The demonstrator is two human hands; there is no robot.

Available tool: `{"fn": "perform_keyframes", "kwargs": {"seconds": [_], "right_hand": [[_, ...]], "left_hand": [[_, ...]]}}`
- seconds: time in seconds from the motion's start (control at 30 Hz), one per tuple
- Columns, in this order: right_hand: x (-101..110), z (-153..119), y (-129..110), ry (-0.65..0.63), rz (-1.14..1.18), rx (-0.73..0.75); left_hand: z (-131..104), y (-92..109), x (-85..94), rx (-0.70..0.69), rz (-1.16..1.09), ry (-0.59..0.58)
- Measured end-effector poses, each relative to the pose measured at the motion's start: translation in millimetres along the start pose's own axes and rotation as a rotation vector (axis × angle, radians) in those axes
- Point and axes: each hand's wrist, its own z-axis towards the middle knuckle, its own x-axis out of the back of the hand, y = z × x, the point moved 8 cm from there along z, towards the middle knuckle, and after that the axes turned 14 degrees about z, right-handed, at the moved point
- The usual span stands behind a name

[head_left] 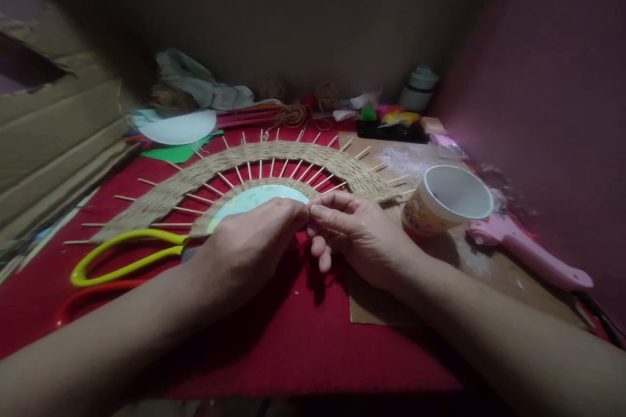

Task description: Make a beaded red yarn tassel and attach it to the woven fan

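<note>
My left hand (259,234) and my right hand (355,228) meet fingertip to fingertip above the red cloth. Both are closed in a pinch on something tiny; a speck of purple shows between them, too small to name. Behind them lies a half-round woven twine piece (244,155) with thin sticks fanning out through its bands. Its pale blue centre (254,199) is partly hidden by my left hand. Beside my left wrist are scissors with a yellow handle loop (130,257) and a red one, their blades covered by the hand.
A patterned paper cup (430,208) stands right of my right hand, with a pink glue gun (531,251) beyond it. Brown board (376,303) lies beneath them. Twine balls, a white plate (180,127), green sheet (176,152) and bottle (419,88) line the back. Cardboard (53,124) stands left.
</note>
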Motion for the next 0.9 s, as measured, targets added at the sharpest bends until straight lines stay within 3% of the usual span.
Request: {"fn": "perform_keyframes", "kwargs": {"seconds": [0.63, 0.9], "right_hand": [[-0.9, -2.0, -0.3, 0.023, 0.070, -0.032], [-0.5, -1.3, 0.5, 0.020, 0.071, -0.043]], "left_hand": [[-3.7, -4.1, -1.2, -0.001, 0.049, -0.004], [-2.0, -8.8, -0.9, 0.074, -0.003, -0.020]]}}
